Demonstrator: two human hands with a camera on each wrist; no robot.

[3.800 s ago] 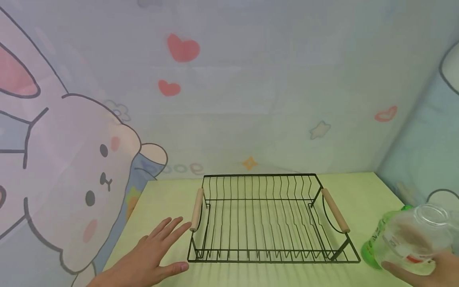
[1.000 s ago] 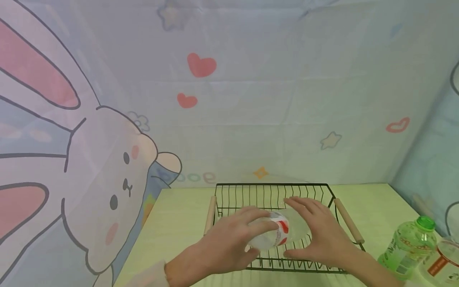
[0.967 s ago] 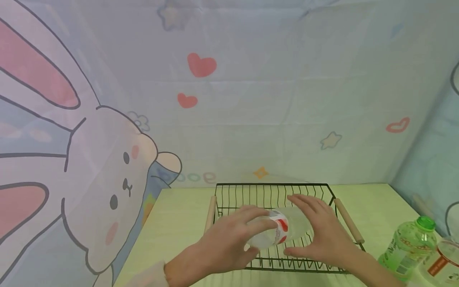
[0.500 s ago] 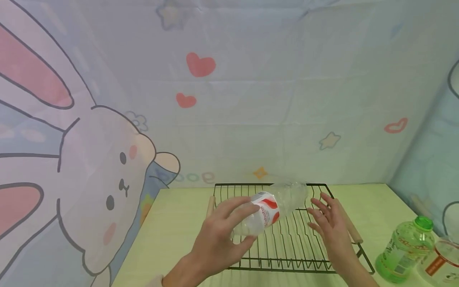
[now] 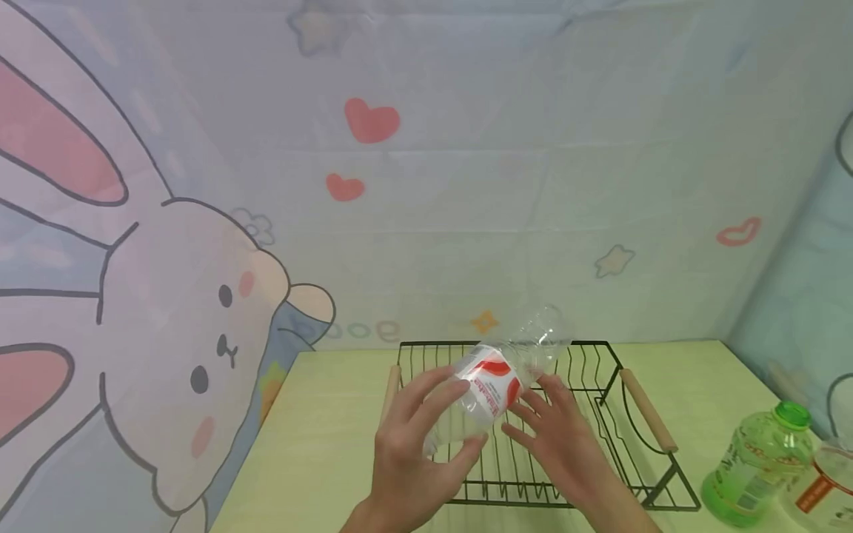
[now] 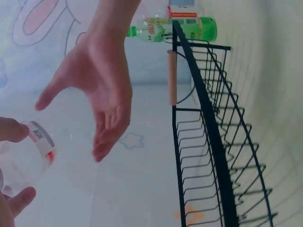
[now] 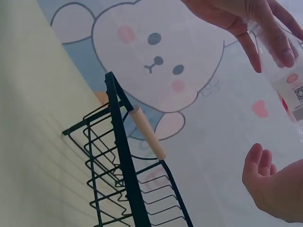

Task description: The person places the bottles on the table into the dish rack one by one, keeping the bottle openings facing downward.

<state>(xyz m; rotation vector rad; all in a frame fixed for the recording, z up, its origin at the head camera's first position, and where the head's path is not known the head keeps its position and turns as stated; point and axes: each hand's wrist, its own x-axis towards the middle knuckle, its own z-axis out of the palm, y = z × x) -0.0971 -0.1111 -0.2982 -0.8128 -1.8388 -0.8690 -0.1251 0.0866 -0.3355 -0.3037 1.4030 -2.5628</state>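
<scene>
My left hand (image 5: pixel 413 451) grips a clear plastic bottle (image 5: pixel 493 385) round its lower end, thumb below and fingers above. A white and red label wraps the bottle's middle. It hangs tilted above the black wire dish rack (image 5: pixel 433 343), its far end pointing up and to the right. My right hand (image 5: pixel 560 437) is just right of the bottle, fingers loosely extended; whether a fingertip touches it is unclear in the head view. In the right wrist view the right hand (image 7: pixel 279 189) stands apart from the bottle (image 7: pixel 291 92), with nothing in its grasp.
The rack has a wooden handle (image 5: pixel 646 411) at each side and stands on a pale yellow-green table (image 5: pixel 313 414). On the right are a green-capped green bottle (image 5: pixel 753 474) and a clear container with a brown label (image 5: pixel 816 492). A printed cloth (image 5: pixel 466 185) hangs behind.
The left hand has lifted the bottle and swung its far end up and away. The right hand drew back to the right, then came in again beside the bottle.
</scene>
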